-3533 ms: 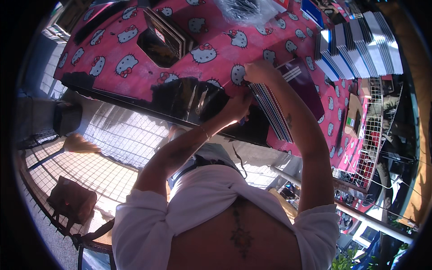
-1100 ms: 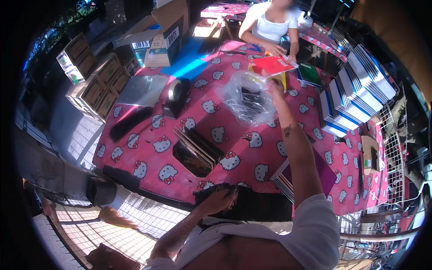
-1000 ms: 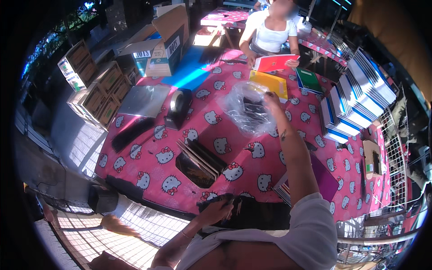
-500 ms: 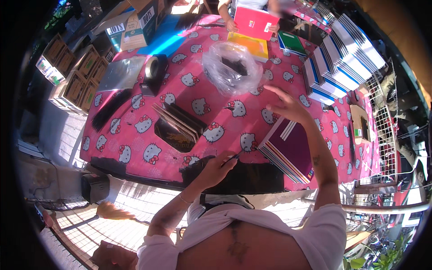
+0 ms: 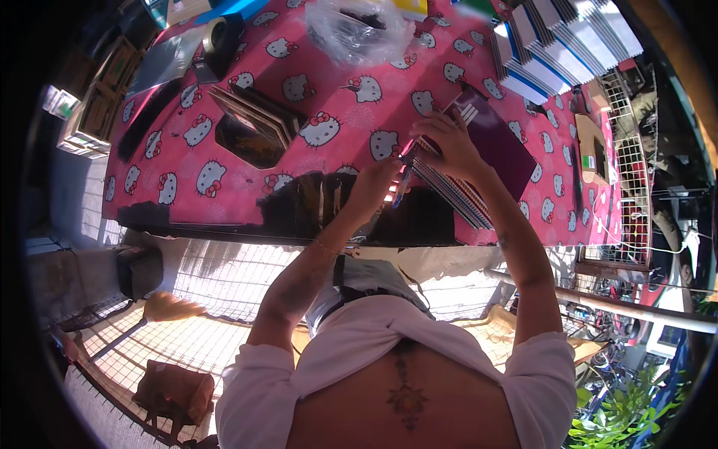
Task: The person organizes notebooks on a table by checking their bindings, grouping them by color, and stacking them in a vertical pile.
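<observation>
A stack of purple-covered spiral notebooks (image 5: pixel 502 142) lies on the table before me, its coil-bound edges toward the left. My left hand (image 5: pixel 378 185) is closed round a small hand tool with blue handles (image 5: pixel 404 179), its dark tip pointing up beside the coils; its exact kind is unclear. Over the upper left corner of the stack bends my right hand (image 5: pixel 447 144), its fingers drawn together at the coil ends, close to the tool's tip. Whatever these fingers pinch is hidden.
Dark boards (image 5: pixel 258 127) stand on the pink patterned tablecloth (image 5: pixel 212 178) at left. Behind them sits a tape dispenser (image 5: pixel 213 49). A clear plastic bag (image 5: pixel 359 34) lies at the back, and stacked white notebooks (image 5: pixel 565 56) rise at the far right.
My right hand has come down from above the table onto the notebooks' corner. My left hand has brought the tool to the coils. The view has tilted down, so the person opposite is out of sight.
</observation>
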Demonstrator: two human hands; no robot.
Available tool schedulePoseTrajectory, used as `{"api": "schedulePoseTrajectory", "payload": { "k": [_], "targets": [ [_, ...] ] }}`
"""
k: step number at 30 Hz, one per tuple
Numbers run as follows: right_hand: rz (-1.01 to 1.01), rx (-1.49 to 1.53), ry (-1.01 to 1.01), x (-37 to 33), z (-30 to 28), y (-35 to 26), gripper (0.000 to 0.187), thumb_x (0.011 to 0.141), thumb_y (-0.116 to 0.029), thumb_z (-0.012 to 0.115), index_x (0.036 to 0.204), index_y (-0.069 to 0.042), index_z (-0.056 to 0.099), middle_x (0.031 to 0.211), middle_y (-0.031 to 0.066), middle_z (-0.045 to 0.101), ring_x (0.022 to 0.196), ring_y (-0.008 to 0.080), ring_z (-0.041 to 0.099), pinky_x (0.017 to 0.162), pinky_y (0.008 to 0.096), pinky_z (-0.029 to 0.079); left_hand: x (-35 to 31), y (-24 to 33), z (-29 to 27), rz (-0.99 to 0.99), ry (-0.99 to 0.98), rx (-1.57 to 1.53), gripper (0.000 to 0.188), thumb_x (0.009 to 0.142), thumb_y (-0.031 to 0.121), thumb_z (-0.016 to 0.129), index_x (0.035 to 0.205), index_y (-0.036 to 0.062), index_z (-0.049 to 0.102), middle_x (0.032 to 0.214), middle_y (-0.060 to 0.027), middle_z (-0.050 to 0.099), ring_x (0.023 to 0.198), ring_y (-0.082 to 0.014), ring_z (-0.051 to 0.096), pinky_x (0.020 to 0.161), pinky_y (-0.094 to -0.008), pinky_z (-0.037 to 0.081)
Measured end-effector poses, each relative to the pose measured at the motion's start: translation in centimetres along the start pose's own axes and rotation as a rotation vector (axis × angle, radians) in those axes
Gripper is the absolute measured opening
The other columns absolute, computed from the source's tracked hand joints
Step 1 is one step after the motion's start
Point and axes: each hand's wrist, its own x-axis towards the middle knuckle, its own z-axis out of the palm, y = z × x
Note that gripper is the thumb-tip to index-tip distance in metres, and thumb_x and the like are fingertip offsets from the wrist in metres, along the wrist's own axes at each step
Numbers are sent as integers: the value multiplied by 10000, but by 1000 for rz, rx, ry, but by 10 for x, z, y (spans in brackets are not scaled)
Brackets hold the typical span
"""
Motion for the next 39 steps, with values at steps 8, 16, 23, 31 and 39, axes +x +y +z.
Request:
{"api": "schedulePoseTrajectory", "payload": {
  "k": [8, 16, 23, 31, 39],
  "targets": [
    [-12, -39, 16, 2, 0, -2, 367, 758, -309, 720, 1085, -193, 598, 1199, -23, 578, 1330, 215, 424, 1139, 599, 173, 9, -15, -3, 219, 76, 281, 340, 982, 298, 531, 1120, -2, 612, 796, -39, 652, 636, -168, 635, 573, -307, 511],
    [-5, -52, 19, 2, -2, -5, 357, 739, -312, 731, 1040, -178, 592, 1143, 1, 578, 1291, 236, 452, 1125, 597, 202, -2, -4, 6, 190, 179, 378, 258, 965, 284, 526, 1062, 66, 625, 752, -50, 626, 627, -153, 631, 567, -290, 483],
    [-20, -55, 27, 3, -2, -5, 369, 719, -290, 740, 1032, -169, 587, 1136, 9, 584, 1280, 249, 461, 1112, 596, 224, 4, -19, -2, 90, 126, 243, 253, 967, 276, 511, 1033, 56, 618, 764, -55, 628, 635, -151, 628, 552, -291, 467],
    [10, -49, -9, 3, -2, -5, 407, 716, -315, 751, 1064, -195, 577, 1171, -4, 573, 1309, 215, 439, 1134, 600, 194, -7, -14, 5, 318, 246, 455, 272, 957, 250, 477, 1029, 32, 622, 761, -71, 654, 642, -171, 663, 543, -290, 485],
    [-6, -55, 14, 4, -1, -7, 447, 654, -276, 772, 1047, -185, 579, 1151, 12, 574, 1279, 250, 458, 1096, 584, 237, -3, -20, 6, -96, 135, -107, 287, 945, 255, 506, 1021, 4, 621, 793, -90, 682, 677, -188, 687, 569, -298, 519]
  ]
}}
